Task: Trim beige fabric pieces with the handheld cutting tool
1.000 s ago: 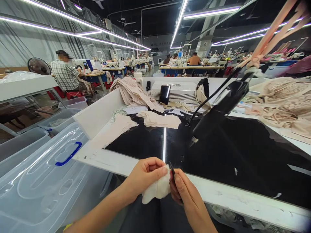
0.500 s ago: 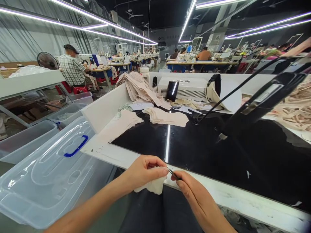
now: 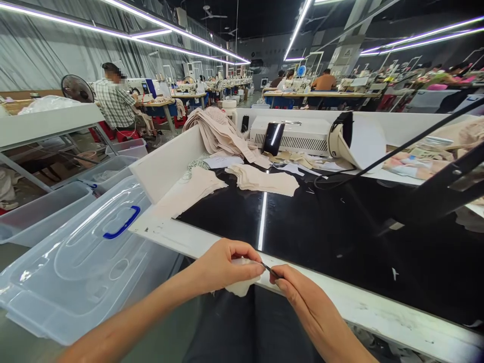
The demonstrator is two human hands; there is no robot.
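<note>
My left hand [image 3: 227,267] is closed on a small cream fabric piece [image 3: 242,287], pinched between thumb and fingers above my lap. The fabric's lower edge hangs below the fingers. In my right hand [image 3: 302,295] is a slim dark hand tool [image 3: 270,271], held by thumb and fingers; its tip meets the left fingertips at the fabric. Its exact kind is hard to make out, since the fingers cover most of it. Both hands are just in front of the white table edge [image 3: 340,292]. Farther back lies a stack of cream cut fabric pieces [image 3: 264,180].
More cream pieces [image 3: 196,189] lie at the table's left corner. A black lamp-like arm [image 3: 446,191] reaches over the glossy black tabletop [image 3: 321,222] from the right. A phone [image 3: 273,138] leans against a white vented unit [image 3: 302,136]. Left stands a lidded clear bin [image 3: 86,262].
The view has shifted slightly. Less fabric hangs below my left hand. The black arm at the right now sits farther right, and a person's forearm there has gone out of view.
</note>
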